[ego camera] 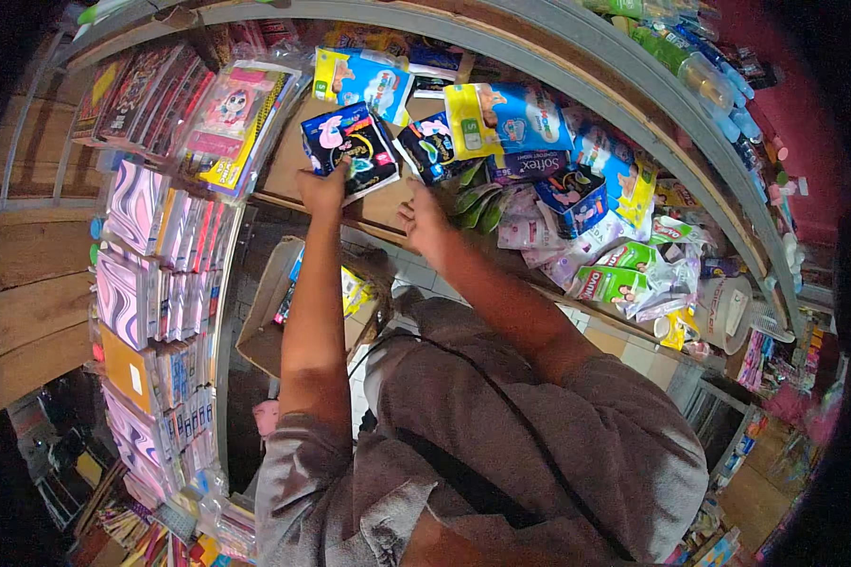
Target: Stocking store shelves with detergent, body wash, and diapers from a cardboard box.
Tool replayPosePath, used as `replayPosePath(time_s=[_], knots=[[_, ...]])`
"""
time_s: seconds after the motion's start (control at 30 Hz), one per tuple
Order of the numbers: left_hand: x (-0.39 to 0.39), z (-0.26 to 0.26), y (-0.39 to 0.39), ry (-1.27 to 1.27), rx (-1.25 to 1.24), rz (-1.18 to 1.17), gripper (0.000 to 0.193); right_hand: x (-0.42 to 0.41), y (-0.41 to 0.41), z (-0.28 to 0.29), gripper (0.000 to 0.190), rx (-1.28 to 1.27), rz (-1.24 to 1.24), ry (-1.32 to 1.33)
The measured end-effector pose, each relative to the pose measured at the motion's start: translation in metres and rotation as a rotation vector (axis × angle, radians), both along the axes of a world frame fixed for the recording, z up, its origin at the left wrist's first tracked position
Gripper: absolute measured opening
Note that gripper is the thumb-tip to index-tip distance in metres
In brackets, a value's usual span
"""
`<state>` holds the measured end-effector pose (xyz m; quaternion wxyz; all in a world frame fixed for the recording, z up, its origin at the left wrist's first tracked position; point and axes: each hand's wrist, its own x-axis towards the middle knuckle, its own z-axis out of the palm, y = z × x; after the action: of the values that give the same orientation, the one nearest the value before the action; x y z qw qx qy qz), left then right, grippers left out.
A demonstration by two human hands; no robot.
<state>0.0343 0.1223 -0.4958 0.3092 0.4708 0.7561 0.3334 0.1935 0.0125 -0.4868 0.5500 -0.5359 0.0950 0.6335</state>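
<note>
My left hand [324,188] grips the lower left side of a dark blue and black pack of sanitary pads [354,150], thumb on its front. The pack is tilted above the brown shelf board [379,205]. Just to the right, a second dark pad pack [429,145] leans against a yellow and blue diaper pack [507,120]. Below that second pack is my right hand [422,216], its fingers loosely bent and apart with nothing visible in them. Another yellow and blue diaper pack [362,81] lies behind the held pack.
Green packs [613,276] and a purple Softex pack [528,166] crowd the shelf's right side. Stacked notebooks [131,205] line the left. An open cardboard box [262,312] with packs inside stands below the shelf. A curved-looking metal shelf edge [539,35] runs overhead.
</note>
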Motion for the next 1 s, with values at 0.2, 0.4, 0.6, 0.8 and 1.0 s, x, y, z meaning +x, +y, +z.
replayPosePath(time_s=[0.2,0.4,0.6,0.8,1.0], knots=[[-0.042,0.051,-0.039,-0.745,0.118,0.103,0.06,-0.044,0.011,0.054,0.047,0.089,-0.137,-0.017],[-0.073,0.131,-0.123,-1.08,-0.036,0.301,0.047,-0.04,0.041,0.046,0.075,-0.165,-0.168,-0.196],[-0.075,0.143,-0.168,-1.155,-0.144,0.284,0.053,0.117,0.082,-0.189,0.097,0.31,0.249,-1.262],[-0.147,0.074,-0.245,-1.211,-0.032,0.482,0.046,0.083,0.114,-0.226,0.033,0.309,0.173,-0.851],[-0.171,0.058,-0.283,-1.232,0.011,0.6,0.046,0.08,0.117,-0.234,0.034,0.333,0.403,-0.983]])
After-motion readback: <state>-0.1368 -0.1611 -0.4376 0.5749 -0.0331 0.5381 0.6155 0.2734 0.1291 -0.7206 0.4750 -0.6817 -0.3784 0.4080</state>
